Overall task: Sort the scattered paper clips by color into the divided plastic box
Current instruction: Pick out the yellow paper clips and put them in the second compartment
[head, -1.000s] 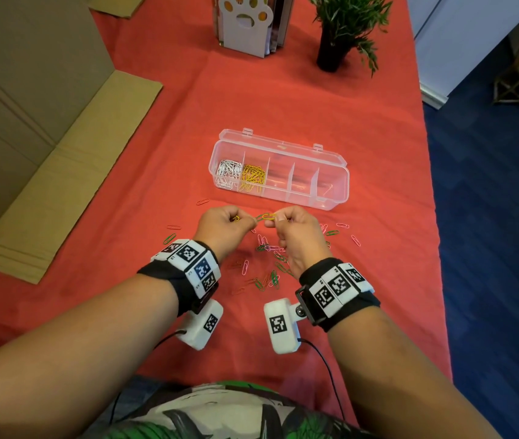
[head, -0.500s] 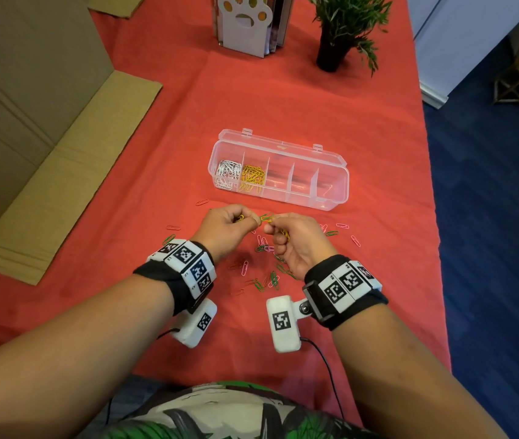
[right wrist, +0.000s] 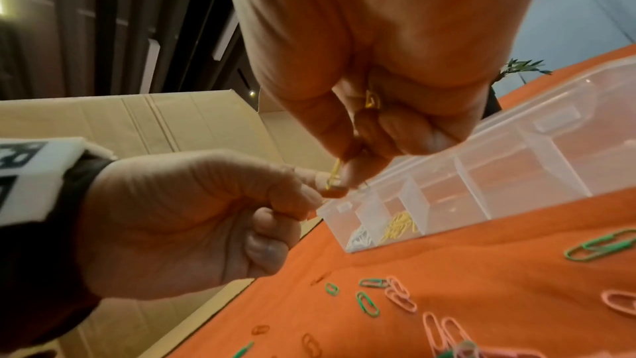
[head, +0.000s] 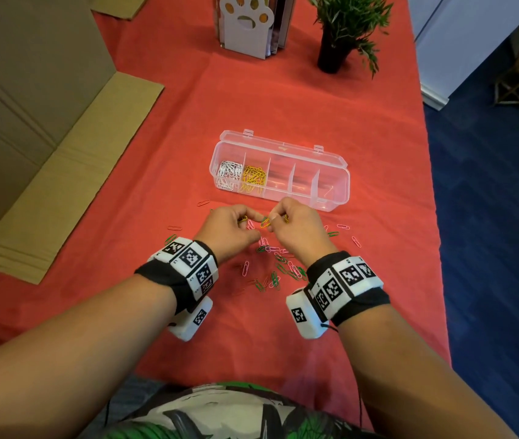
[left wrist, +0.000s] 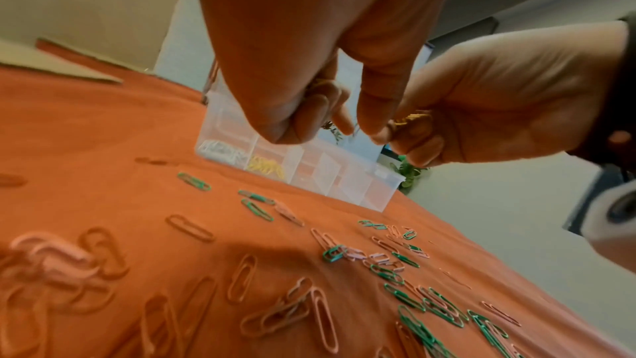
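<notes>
**Two hands pinch yellow clips above the scattered pile**

A red cloth point(head: 283, 99) covers the table. On the left edge lies flat brown cardboard point(head: 61, 172). At the far end stand a potted plant point(head: 343, 30) and a paw-shaped holder point(head: 247, 23).

The divided plastic box point(head: 331, 179) lies open near the middle of the cloth, just beyond the hands. Its leftmost compartment holds white paper clips point(head: 229, 172), and the next one holds yellow paper clips point(head: 253, 180). The other compartments look see-through; I cannot tell if anything small lies in them.

The left hand point(head: 228, 231) and the right hand point(head: 296, 231) are raised above the cloth, close together in front of the box. Both have their fingers curled. In the right wrist view the thumb and finger of each hand pinch a yellow clip point(right wrist: 334, 173) between them, and the fingertips of both hands almost touch. More yellow clips point(left wrist: 411, 119) are tucked inside the curled fingers of the right hand.

Under and behind the hands many green clips point(head: 278, 264) and pink clips point(head: 264, 243) lie scattered on the cloth. A few red clips point(head: 202, 202), hard to see on the cloth, lie further to the left.
</notes>
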`<move>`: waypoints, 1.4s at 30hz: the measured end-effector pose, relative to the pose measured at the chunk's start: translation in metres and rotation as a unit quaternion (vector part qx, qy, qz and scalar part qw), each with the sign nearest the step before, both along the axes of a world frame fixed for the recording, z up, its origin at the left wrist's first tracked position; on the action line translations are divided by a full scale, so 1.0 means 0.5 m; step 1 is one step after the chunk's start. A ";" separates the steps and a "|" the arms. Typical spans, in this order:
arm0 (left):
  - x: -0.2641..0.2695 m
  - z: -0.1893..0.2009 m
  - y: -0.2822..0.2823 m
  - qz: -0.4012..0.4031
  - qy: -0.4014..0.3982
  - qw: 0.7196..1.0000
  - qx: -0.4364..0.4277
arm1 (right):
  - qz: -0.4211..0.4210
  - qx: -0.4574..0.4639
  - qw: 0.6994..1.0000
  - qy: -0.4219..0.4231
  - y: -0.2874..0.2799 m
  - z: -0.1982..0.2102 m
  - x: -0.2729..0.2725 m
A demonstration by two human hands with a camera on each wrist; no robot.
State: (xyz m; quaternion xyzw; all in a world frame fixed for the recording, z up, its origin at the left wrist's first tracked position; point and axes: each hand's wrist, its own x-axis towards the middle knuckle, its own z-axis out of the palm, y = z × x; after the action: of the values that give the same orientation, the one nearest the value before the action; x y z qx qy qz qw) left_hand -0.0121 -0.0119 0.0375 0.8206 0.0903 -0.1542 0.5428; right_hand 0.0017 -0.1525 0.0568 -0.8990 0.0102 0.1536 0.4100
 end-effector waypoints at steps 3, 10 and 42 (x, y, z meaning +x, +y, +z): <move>0.001 0.012 -0.004 -0.006 -0.007 1.000 0.012 | 0.045 -0.041 0.998 0.007 -0.004 0.006 0.008; -0.003 0.027 -0.007 -0.022 0.021 0.999 -0.036 | 0.045 -0.050 0.998 0.013 -0.014 0.042 0.014; -0.025 0.024 0.002 -0.031 0.039 0.995 -0.086 | -0.160 0.172 0.970 0.062 0.011 0.039 -0.023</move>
State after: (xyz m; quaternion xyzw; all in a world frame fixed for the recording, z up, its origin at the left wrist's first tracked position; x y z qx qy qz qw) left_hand -0.0246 -0.0111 0.0497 0.7668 0.0723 -0.2098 0.6023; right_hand -0.0096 -0.1471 0.0763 -0.7903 0.1525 0.1413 0.5764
